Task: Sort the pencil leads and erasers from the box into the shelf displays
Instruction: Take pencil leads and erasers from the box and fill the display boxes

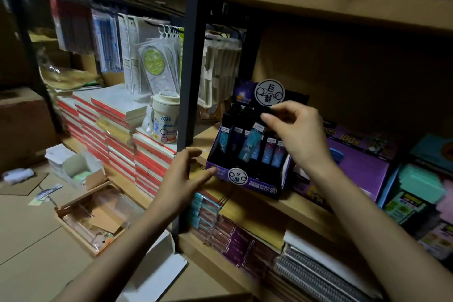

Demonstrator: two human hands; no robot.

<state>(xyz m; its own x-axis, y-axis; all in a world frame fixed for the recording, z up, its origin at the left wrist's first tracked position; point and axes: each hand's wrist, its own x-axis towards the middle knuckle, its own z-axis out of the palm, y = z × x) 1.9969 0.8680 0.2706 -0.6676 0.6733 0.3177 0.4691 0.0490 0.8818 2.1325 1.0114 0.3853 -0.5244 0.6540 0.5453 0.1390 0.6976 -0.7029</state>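
**Left hand [185, 174], right hand [301, 137] at the shelf [306, 206]**

Dim stockroom; cardboard box [76, 233] open on floor. Purple display box [247, 182] at shelf's front edge, near left corner. Left hand loose, fingers straight, by display's front left corner. Right hand pinches dark lead case [267, 112] over back row.

The light is dim. A wooden shelf unit fills the right side: its top board [318, 5] runs across the upper right, a middle board [294, 206] lies below it, and a lower board [208, 255] sits near the bottom edge. A plain brown back panel [355, 76] closes the space between the top two. A dark metal post [190, 56] stands at the unit's left edge. Left of it, a dark rack [157, 5] carries hooks [169, 28]. The floor [24, 240] at lower left is tan.
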